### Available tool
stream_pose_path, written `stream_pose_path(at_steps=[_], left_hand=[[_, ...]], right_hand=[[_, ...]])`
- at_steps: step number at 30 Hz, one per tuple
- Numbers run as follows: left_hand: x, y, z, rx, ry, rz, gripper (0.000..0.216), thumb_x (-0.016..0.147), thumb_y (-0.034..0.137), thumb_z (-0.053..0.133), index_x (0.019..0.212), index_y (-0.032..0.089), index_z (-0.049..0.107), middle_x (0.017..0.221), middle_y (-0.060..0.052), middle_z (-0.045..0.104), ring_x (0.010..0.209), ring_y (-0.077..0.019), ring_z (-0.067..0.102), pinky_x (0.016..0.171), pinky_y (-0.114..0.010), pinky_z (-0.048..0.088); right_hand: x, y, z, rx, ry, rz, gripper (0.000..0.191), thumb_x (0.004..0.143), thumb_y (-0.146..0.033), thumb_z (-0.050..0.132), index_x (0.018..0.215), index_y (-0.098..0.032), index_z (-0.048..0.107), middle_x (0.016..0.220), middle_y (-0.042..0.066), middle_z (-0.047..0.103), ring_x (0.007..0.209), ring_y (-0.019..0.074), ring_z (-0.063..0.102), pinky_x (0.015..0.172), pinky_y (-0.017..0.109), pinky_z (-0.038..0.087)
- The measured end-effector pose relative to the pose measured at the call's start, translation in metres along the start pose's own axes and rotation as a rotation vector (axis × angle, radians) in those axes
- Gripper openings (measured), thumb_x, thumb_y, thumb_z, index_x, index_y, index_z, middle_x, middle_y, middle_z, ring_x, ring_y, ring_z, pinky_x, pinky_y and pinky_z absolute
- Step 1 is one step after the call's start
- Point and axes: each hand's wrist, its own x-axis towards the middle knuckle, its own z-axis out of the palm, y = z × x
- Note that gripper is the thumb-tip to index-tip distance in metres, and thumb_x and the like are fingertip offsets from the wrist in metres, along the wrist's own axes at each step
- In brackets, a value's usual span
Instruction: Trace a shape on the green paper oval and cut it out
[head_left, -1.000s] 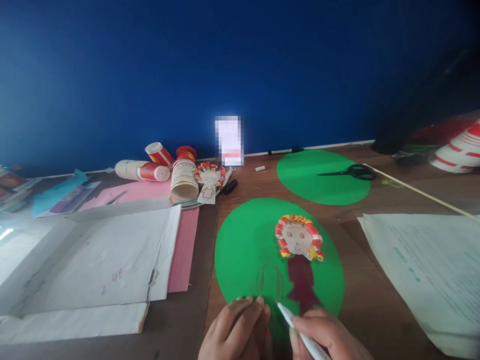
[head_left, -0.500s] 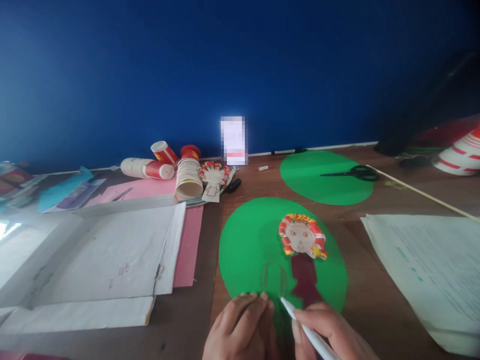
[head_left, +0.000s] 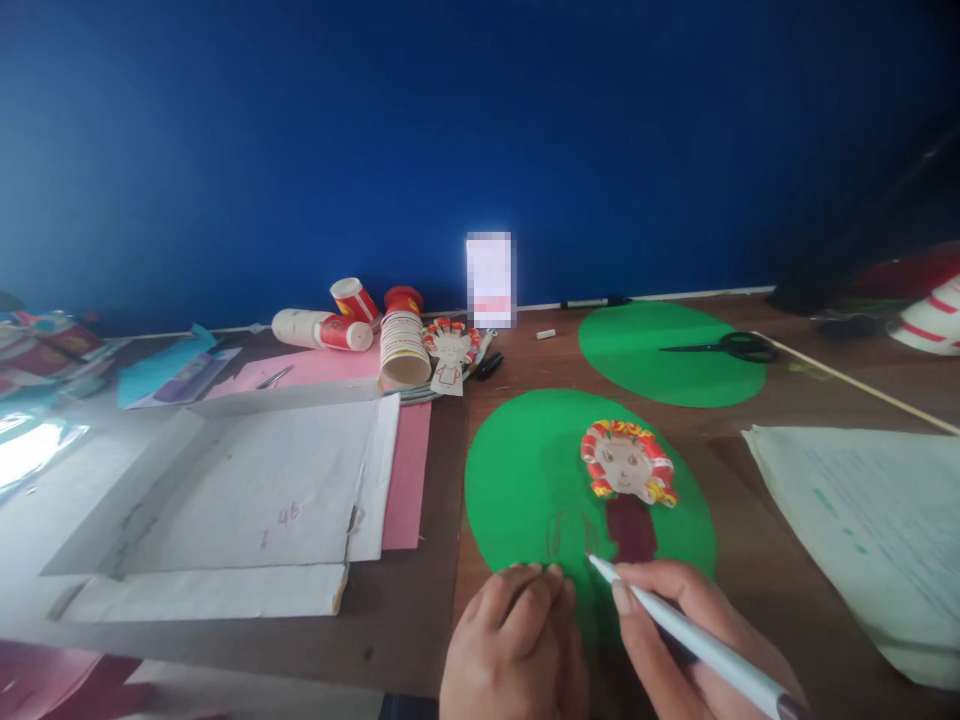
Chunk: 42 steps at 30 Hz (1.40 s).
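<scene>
A white felt-tip pen is pinched in my right hand, its tip touching a green paper circle. Brown outlines are drawn on the green paper near the tip. Beside my right hand lies a cut-out figure with a drawn face, red and yellow curled strips around its head, and a dark maroon body partly covered by that hand. My left hand rests on the circle's lower edge, fingers bent and held together; whatever is under them is hidden.
Black scissors lie on another green circle. Stacked paper cups and a small paper figure stand behind. A white cardboard box lid sits left on pink paper. Printed sheets and a thin stick are right.
The view has shifted, so the scene sits further right. My right hand and pen tip have moved slightly upward along the brown outline. My left hand stays on the green paper.
</scene>
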Motion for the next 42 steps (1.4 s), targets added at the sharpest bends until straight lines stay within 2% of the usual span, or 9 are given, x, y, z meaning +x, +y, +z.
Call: stream_pose_path(at_steps=[10, 19, 28, 42], left_hand=[[-0.004, 0.004, 0.006, -0.011, 0.017, -0.081, 0.025, 0.084, 0.011, 0.053, 0.099, 0.017, 0.072, 0.089, -0.003, 0.077, 0.081, -0.0199, 0.072, 0.070, -0.030, 0.064], [-0.008, 0.004, 0.008, -0.028, -0.002, -0.082, 0.024, 0.085, 0.012, 0.053, 0.101, 0.015, 0.070, 0.089, -0.005, 0.075, 0.083, -0.0215, 0.071, 0.072, -0.032, 0.064], [-0.008, 0.003, 0.008, -0.029, -0.006, -0.077, 0.025, 0.085, 0.012, 0.051, 0.103, 0.015, 0.070, 0.090, -0.005, 0.076, 0.083, -0.0216, 0.071, 0.070, -0.032, 0.063], [-0.007, 0.005, 0.010, -0.032, 0.023, -0.096, 0.024, 0.086, 0.011, 0.051, 0.100, 0.015, 0.069, 0.083, -0.006, 0.073, 0.082, -0.0204, 0.071, 0.070, -0.031, 0.063]], right_hand=[[0.037, -0.005, 0.005, -0.142, 0.192, -0.075, 0.016, 0.096, -0.034, 0.056, 0.088, -0.024, 0.065, 0.075, 0.001, 0.077, 0.061, 0.0130, 0.074, 0.060, 0.017, 0.056], [0.032, 0.002, 0.020, -0.144, 0.161, -0.071, 0.016, 0.097, -0.033, 0.055, 0.087, -0.023, 0.064, 0.074, 0.000, 0.075, 0.062, 0.0135, 0.073, 0.062, 0.020, 0.056], [0.035, 0.002, 0.021, -0.154, 0.111, -0.087, 0.016, 0.097, -0.031, 0.053, 0.087, -0.024, 0.063, 0.070, -0.002, 0.074, 0.055, 0.0113, 0.071, 0.056, 0.017, 0.054], [0.037, 0.000, 0.021, -0.159, 0.084, -0.123, 0.015, 0.097, -0.030, 0.053, 0.088, -0.024, 0.063, 0.074, -0.001, 0.075, 0.060, 0.0135, 0.073, 0.061, 0.019, 0.056]])
